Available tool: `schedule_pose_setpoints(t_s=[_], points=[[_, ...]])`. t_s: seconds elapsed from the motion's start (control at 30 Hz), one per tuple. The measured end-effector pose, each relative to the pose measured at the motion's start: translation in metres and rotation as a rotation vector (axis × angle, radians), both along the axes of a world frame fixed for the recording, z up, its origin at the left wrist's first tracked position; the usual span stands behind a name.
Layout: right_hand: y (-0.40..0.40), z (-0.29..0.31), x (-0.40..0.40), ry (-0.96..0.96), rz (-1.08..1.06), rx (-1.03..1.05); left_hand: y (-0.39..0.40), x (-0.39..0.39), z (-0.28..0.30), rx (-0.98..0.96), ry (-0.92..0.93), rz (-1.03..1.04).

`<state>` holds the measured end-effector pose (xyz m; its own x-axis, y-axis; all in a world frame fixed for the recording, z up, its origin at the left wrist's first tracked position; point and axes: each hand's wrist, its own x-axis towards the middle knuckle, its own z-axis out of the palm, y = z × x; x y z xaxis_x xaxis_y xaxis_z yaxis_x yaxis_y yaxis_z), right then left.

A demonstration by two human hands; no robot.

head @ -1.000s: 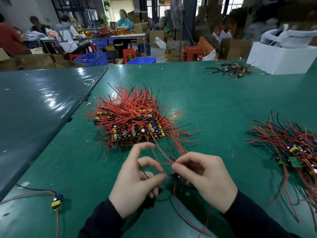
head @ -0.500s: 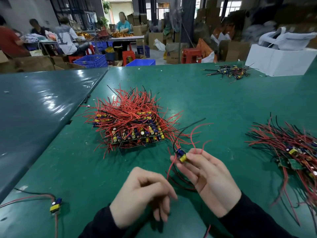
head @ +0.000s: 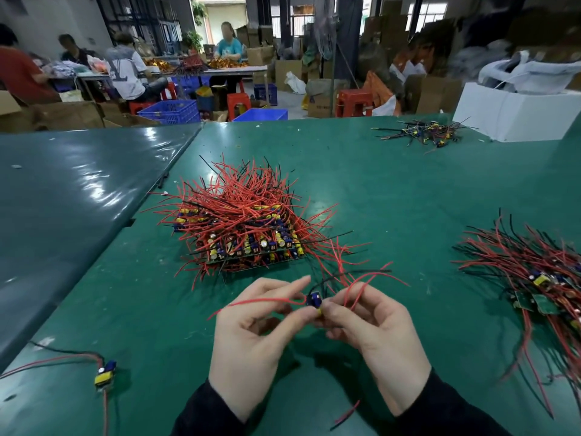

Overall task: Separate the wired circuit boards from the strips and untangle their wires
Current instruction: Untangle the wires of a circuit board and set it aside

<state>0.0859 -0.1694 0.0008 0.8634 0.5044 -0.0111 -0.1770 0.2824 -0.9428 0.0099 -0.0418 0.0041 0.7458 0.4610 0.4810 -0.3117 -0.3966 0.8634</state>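
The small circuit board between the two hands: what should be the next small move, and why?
Probably draw the left hand leftward along the red wire while the right hand pinches the small circuit board: that wire loops near the board, and other wires cross behind it.

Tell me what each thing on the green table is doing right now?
small circuit board: held up between both hands, wires loose
left hand: pinching a red wire
right hand: gripping the board
big pile: tangled, boards still joined in strips
right pile: heaped, tangled
lone board: lying separate
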Motion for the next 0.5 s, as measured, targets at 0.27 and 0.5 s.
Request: schedule_pose_setpoints(t_s=[0.27, 0.5], points=[[-0.001, 0.003, -0.008, -0.123, 0.064, 0.025, 0.007, -0.001, 0.006, -0.155, 0.033, -0.048], [-0.003, 0.001, -0.012, -0.425, 0.068, 0.006, 0.010, -0.002, 0.010, -0.542, 0.094, -0.129]])
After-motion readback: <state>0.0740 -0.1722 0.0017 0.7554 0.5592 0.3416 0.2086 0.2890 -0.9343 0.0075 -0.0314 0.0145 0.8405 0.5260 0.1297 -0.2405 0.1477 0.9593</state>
